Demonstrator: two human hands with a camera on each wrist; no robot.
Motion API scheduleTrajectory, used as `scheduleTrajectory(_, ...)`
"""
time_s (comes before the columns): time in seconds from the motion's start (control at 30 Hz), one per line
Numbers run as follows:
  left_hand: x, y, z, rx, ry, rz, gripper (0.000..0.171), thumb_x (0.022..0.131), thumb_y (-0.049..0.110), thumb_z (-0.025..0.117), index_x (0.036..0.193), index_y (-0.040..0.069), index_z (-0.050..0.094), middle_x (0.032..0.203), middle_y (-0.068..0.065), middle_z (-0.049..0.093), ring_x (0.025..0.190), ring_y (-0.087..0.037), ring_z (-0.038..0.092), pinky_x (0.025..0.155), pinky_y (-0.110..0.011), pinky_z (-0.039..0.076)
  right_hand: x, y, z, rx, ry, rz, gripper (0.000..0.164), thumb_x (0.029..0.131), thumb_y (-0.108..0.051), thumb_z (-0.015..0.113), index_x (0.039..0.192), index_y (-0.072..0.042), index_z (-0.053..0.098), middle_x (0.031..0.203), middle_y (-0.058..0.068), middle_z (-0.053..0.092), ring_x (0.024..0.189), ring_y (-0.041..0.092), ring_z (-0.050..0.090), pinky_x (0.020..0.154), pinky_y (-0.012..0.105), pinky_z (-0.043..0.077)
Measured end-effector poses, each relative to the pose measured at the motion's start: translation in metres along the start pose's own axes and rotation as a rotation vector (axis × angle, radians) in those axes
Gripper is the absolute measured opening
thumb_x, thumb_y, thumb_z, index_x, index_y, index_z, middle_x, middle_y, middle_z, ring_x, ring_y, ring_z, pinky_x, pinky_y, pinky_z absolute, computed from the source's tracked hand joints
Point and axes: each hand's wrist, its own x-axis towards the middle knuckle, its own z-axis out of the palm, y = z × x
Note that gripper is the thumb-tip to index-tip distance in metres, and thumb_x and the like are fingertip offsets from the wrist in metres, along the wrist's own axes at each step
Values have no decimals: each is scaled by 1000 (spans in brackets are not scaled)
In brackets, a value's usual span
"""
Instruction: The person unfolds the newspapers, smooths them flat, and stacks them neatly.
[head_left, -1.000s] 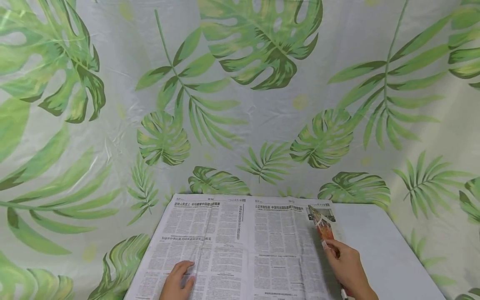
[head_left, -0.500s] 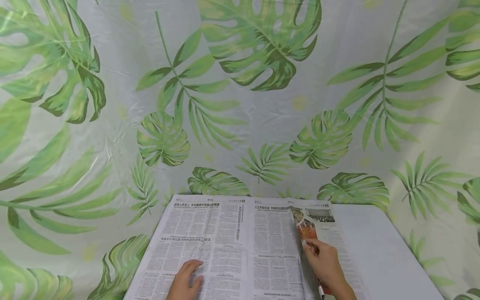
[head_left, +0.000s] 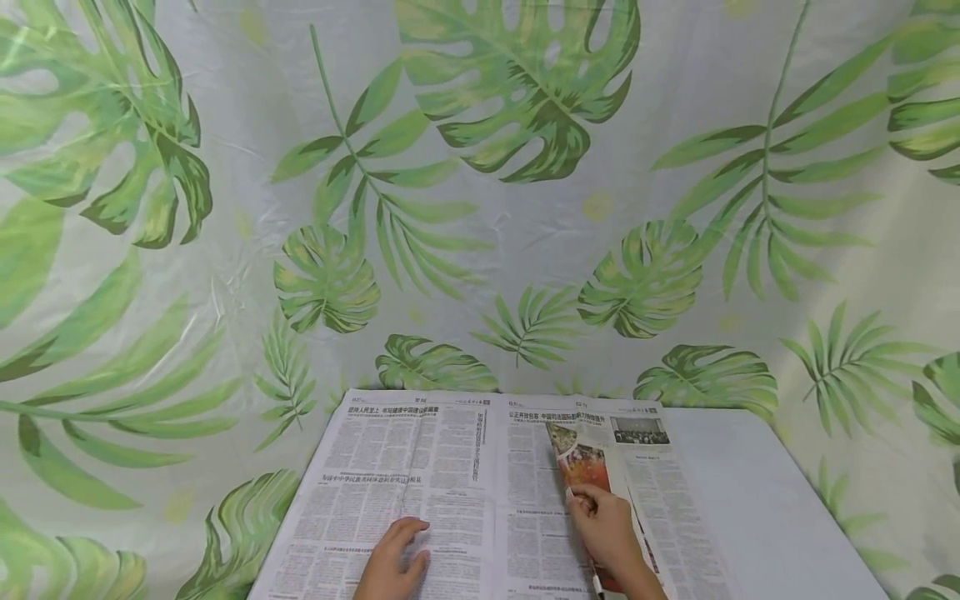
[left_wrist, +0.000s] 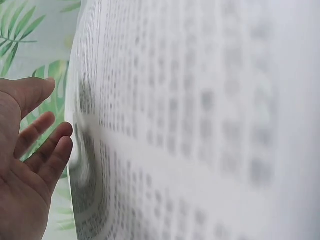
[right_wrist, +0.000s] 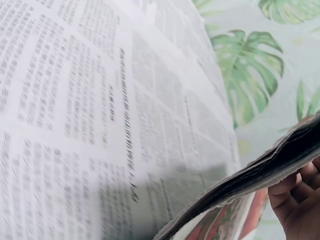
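A wide newspaper (head_left: pixel 450 575) lies spread in two pages of small print. Above its right page my right hand (head_left: pixel 606 527) pinches the left edge of a folded newspaper with a red and orange picture (head_left: pixel 584 467). In the right wrist view the layered sheet edges (right_wrist: pixel 235 182) of that folded newspaper show, with fingers (right_wrist: pixel 295 195) curled against its underside. My left hand (head_left: pixel 393 557) is over the left page near its inner side. Seen from the left wrist, this hand (left_wrist: pixel 30 160) has loosely bent fingers, holds nothing, and its fingertips are close to the paper.
A white table surface (head_left: pixel 780 508) shows right of the spread newspaper. Behind the table hangs a pale curtain (head_left: pixel 525 233) with green leaves. A small photo (head_left: pixel 639 430) is printed at the right page's top.
My right hand has carried the folded newspaper leftward across the right page, uncovering the printed photo and text. Its colour picture shows wider. My left hand has slid to the right.
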Motion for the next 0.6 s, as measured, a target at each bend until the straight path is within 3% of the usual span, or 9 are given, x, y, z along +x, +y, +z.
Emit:
scheduleTrajectory(0.2, 7, 12, 10, -37, -13, 10, 41, 91, 19, 76, 130, 12, 67, 138, -8, 62, 124, -34, 63, 102, -53, 52, -1, 5, 14, 39, -22, 30, 19, 90, -10, 73, 106, -2, 79, 63, -5, 61, 47, 7, 46, 51, 21, 42)
scheduleTrajectory(0.33, 14, 25, 19, -68, -36, 14, 43, 92, 21, 75, 133, 12, 65, 141, -7, 60, 129, -33, 61, 106, -54, 49, 0, 10, 24, 50, -64, 66, 19, 92, -12, 72, 108, -3, 78, 61, -5, 59, 45, 7, 43, 49, 22, 40)
scheduleTrajectory(0.6, 26, 51, 51, -190, -100, 101, 41, 95, 23, 74, 134, 13, 65, 138, -4, 61, 117, -23, 64, 97, -35, 56, 1, 20, 46, 63, -54, 55, 16, 88, -9, 72, 102, -2, 78, 61, -5, 56, 51, 6, 46, 53, 22, 41)
